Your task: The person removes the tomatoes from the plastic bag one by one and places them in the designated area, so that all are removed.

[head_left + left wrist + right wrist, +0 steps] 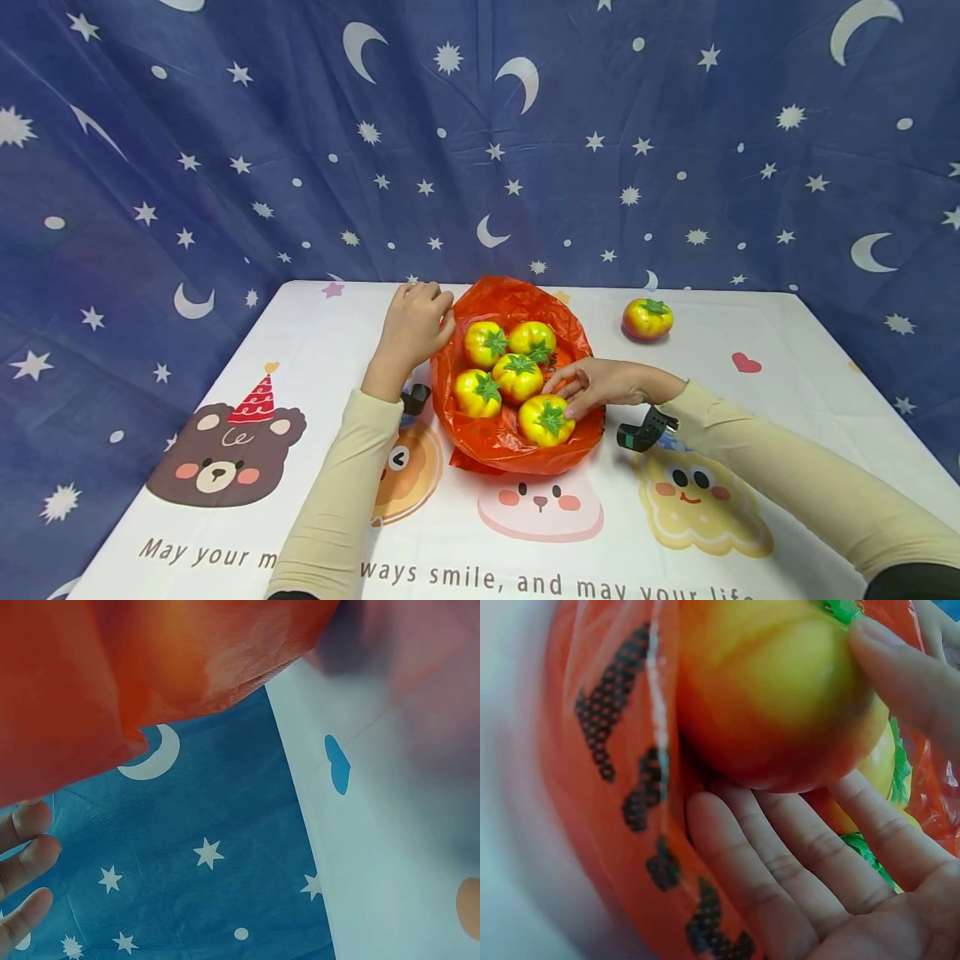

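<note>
An orange-red plastic bag lies with its mouth spread upward on the table. Inside are several yellow-and-red tomatoes, such as one at the left, each with a green leafy top. At the bag's left rim my left hand holds the plastic with thumb and forefinger; the other fingertips show below the bag in the left wrist view. My right hand reaches in over the right rim and holds the front tomato, thumb near its leaves and fingers under it.
One more tomato sits on the table behind and right of the bag. The white tablecloth carries printed cartoon faces and lettering. A blue curtain with moons and stars hangs along the back and left side.
</note>
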### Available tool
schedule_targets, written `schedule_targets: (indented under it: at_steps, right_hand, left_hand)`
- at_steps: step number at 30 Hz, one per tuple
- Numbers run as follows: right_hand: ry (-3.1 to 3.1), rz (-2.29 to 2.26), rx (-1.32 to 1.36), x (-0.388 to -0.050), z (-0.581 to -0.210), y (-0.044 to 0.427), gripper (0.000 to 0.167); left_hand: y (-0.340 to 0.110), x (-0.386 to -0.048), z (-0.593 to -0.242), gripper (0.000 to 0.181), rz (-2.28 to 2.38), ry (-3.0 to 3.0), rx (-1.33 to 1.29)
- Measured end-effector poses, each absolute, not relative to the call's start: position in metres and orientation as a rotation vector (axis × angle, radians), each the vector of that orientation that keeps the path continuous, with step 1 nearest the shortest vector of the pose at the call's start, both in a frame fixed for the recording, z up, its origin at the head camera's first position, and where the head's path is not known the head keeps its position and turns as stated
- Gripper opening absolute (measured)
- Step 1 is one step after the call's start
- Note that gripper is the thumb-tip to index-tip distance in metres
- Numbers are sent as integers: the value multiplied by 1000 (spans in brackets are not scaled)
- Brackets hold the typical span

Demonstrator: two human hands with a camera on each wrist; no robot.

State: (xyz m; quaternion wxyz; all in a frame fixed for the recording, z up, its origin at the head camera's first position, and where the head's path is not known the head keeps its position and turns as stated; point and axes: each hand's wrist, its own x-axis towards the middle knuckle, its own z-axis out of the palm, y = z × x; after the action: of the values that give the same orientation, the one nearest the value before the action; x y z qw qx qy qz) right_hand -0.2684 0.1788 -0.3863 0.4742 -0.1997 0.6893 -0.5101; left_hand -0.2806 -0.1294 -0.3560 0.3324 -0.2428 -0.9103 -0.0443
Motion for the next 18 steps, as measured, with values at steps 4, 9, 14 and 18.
schedule_targets:
  at_steps: [4, 9, 14, 18]
  right_hand:
    - [1695, -1253, -474, -268, -388, 179, 50]
    - [1704, -1253, -470, -268, -388, 179, 51]
    - [1715, -1237, -464, -268, -386, 180, 49]
    - [1724, -1222, -467, -270, -383, 181, 47]
  left_hand:
    - [-130, -280, -356, 11, -114, -2377, -632]
    - [-130, -280, -356, 11, -112, -2388, -628]
    - [-131, -281, -356, 11, -111, -2385, -628]
    - [-131, -282, -357, 11, -107, -2378, -630]
